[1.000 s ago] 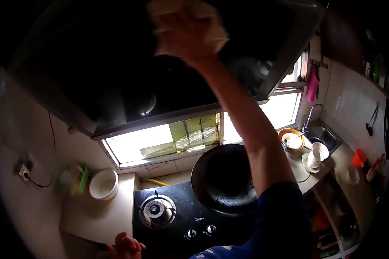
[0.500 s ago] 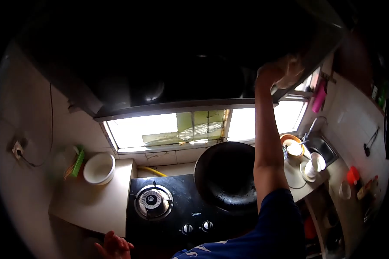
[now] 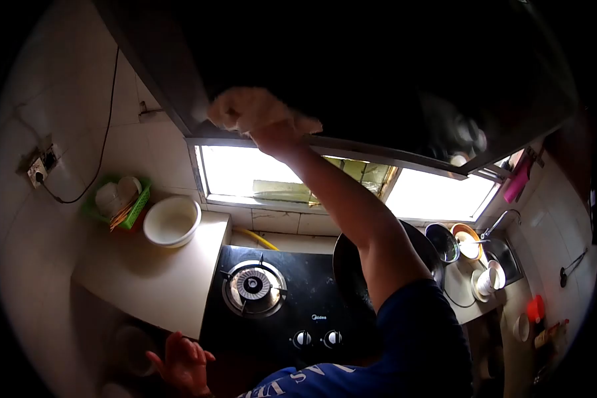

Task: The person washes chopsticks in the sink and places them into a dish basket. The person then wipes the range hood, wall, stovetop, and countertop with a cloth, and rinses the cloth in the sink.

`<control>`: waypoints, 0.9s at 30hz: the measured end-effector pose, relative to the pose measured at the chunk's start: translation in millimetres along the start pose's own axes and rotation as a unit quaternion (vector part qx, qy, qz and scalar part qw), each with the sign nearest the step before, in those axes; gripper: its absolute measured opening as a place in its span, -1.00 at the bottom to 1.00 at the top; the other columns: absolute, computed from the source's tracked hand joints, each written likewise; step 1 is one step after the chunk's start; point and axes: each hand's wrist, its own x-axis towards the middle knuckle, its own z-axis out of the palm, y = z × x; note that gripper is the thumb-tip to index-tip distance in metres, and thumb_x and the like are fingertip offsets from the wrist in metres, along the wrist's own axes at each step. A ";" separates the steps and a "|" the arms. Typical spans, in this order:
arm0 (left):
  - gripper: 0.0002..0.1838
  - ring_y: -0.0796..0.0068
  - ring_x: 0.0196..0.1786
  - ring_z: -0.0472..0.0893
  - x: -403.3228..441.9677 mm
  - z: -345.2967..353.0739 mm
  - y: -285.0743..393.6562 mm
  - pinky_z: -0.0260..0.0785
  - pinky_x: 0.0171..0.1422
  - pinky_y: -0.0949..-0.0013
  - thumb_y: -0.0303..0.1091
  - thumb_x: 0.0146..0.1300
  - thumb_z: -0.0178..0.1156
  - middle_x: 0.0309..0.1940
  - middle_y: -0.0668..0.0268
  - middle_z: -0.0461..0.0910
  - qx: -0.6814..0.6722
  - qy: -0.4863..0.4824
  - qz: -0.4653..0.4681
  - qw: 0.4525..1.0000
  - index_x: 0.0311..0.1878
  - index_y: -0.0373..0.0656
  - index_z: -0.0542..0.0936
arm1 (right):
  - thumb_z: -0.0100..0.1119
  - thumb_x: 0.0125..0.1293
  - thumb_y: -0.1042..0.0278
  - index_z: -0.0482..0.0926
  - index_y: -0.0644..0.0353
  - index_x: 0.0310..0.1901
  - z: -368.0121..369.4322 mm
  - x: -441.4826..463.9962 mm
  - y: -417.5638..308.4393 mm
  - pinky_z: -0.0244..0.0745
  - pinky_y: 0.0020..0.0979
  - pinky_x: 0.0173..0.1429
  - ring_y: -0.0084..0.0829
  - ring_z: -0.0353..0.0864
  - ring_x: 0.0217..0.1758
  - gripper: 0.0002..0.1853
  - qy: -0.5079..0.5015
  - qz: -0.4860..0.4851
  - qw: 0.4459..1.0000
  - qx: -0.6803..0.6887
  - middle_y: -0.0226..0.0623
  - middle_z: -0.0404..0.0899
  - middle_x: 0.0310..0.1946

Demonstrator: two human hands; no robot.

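Observation:
A pale cloth is bunched under my right hand, which presses it to the lower left part of the dark range hood. My right arm reaches up across the window from the lower right. Low in the view, my left hand hangs near the front edge of the left counter, fingers apart and holding nothing. Below my right arm is the black gas stove, with a bare burner on its left. A black wok covers the right side, partly hidden by the arm.
On the left counter stand a white bowl and a green basket with dishes. At right, a sink has bowls and stacked cups beside it. A cord hangs on the left wall.
My right hand has swept the cloth leftward along the hood, from its right end to its left part. The view has shifted a little to the left. My left hand stays low.

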 end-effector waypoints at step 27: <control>-0.20 0.39 -0.49 0.42 -50.5 22.4 -83.6 0.53 -0.35 0.15 0.33 0.29 -0.32 -0.56 0.22 0.42 0.116 0.081 -0.070 0.987 0.14 -0.28 0.43 | -0.12 0.35 0.47 0.56 0.16 -0.10 -423.9 -379.6 -13.5 0.34 -0.28 0.17 -0.18 0.49 0.04 -0.77 0.233 0.115 0.766 -0.588 -0.19 0.55 -0.08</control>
